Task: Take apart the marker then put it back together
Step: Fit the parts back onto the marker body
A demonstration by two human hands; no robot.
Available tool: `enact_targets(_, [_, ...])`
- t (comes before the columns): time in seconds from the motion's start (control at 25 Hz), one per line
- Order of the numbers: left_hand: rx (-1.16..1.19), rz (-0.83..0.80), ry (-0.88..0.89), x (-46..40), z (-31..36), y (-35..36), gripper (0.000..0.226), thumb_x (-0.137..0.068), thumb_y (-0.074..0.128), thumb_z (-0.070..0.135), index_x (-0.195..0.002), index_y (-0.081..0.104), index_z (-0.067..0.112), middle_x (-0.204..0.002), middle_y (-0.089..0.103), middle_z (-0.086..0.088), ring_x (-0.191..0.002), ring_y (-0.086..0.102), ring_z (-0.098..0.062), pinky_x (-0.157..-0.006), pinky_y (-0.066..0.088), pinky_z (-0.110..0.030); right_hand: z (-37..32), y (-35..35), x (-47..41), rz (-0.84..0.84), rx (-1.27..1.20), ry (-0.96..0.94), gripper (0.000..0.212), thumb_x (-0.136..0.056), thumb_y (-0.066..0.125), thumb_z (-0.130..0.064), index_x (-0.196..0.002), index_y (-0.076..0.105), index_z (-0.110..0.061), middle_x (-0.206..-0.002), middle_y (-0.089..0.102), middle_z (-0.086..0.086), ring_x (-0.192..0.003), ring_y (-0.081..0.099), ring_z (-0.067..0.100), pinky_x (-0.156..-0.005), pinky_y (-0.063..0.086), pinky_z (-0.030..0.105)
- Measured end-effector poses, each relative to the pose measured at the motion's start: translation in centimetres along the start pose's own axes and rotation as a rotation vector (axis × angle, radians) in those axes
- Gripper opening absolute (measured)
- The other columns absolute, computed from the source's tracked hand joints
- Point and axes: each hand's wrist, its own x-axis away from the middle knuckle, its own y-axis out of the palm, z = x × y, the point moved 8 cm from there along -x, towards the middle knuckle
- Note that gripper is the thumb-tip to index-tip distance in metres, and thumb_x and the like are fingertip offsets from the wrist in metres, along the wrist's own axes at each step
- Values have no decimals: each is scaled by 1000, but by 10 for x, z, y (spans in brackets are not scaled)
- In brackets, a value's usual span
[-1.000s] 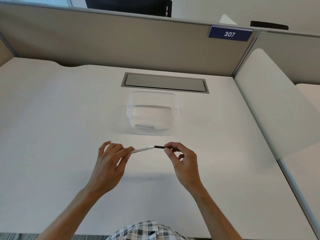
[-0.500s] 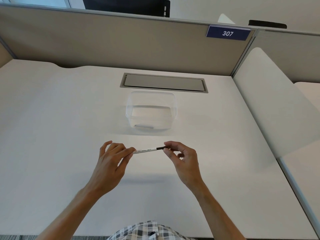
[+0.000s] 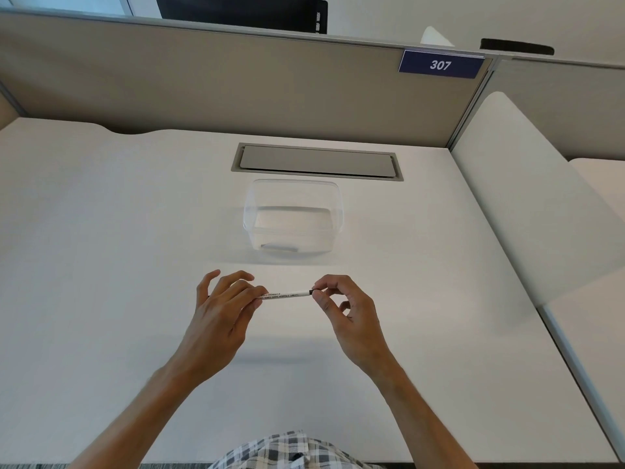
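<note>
The marker [image 3: 283, 295] is held level above the desk [image 3: 101, 231], its long axis parallel to the near edge, dark end pointing right. The left hand [image 3: 220, 316] pinches its left end, the right hand [image 3: 348, 309] its dark end, other fingers loosely curled. A clear container [image 3: 250, 204] sits beyond, toward the far edge.

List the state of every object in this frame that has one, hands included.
marker: level, off the desk, held at both ends; little black shows at its right end.
left hand: pinching the marker's left end.
right hand: pinching the black right end.
clear container: upright, open, lidless.
desk hatch: closed.
</note>
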Motion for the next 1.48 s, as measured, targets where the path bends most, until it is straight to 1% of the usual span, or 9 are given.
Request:
enact_targets(0.28, [-1, 36, 77, -1, 9, -4, 26, -97, 42, 22, -104, 66, 18, -95, 66, 13, -117, 54, -12, -112, 20, -41, 0, 3, -2, 17, 79, -41, 17, -100, 56, -21, -84, 61, -18, -98, 64, -10, -85, 62, 9, -62, 36, 13])
enact_targets(0.52, [-9, 36, 120, -2, 16, -3, 27, -97, 43, 21, -105, 67, 14, -96, 67, 8, -116, 55, -18, -109, 27, -49, 4, 4, 0, 97, -1, 46, 33, -101, 51, -36, -79, 66, -16, -64, 57, -9, -59, 48, 5, -56, 33, 17])
enact_targets(0.64, [-6, 27, 95, -3, 9, -4, 27, -97, 42, 22, -105, 68, 15, -96, 67, 10, -116, 54, -17, -111, 24, -45, 3, 2, 1, 117, -35, 58, 38, -96, 48, -50, -82, 65, -18, -78, 67, -13, -73, 60, 8, -64, 38, 22])
enact_targets(0.76, [-16, 23, 84, -3, 3, -5, 28, -98, 42, 23, -106, 67, 16, -96, 67, 11, -115, 54, -16, -111, 22, -44, 0, -3, 1, 81, -46, 33, 20, -90, 53, -41, -94, 63, -24, -99, 69, -14, -92, 65, 10, -80, 45, 32])
enact_targets(0.96, [-9, 20, 78, -5, 1, -6, 28, -97, 42, 23, -105, 67, 16, -96, 68, 11, -113, 55, -13, -111, 23, -45, -5, 3, 3, 18, 75, -48, 7, -90, 59, -28, -93, 64, -24, -99, 70, -16, -94, 66, 11, -75, 44, 28])
enact_targets(1.12, [7, 32, 70, -6, 2, -8, 27, -97, 42, 23, -105, 67, 17, -96, 67, 11, -112, 55, -11, -111, 23, -42, -2, 4, 1, 22, 66, -46, 8, -94, 55, -29, -94, 62, -24, -101, 68, -13, -94, 64, 14, -72, 45, 30])
enact_targets(1.2, [3, 39, 91, -6, 7, -9, 28, -97, 42, 22, -104, 68, 16, -96, 67, 10, -111, 56, -14, -110, 24, -44, -2, 5, 1, 27, 76, -57, 15, -97, 52, -29, -90, 62, -19, -100, 66, -12, -89, 62, 13, -66, 42, 22])
enact_targets(1.36, [-27, 51, 142, -6, 16, -8, 27, -97, 43, 21, -105, 68, 14, -98, 70, 6, -110, 59, -19, -109, 26, -50, -2, 3, -2, 61, 66, -40, 32, -100, 51, -27, -73, 61, -12, -89, 62, -9, -71, 56, 8, -59, 33, 14])
enact_targets(1.48, [-43, 52, 166, -5, 19, -7, 26, -97, 44, 19, -105, 67, 13, -96, 69, 6, -110, 59, -20, -108, 27, -52, 0, 1, -3, 41, 3, 21, 30, -101, 53, -27, -80, 63, -8, -60, 54, -7, -55, 46, 6, -55, 32, 14])
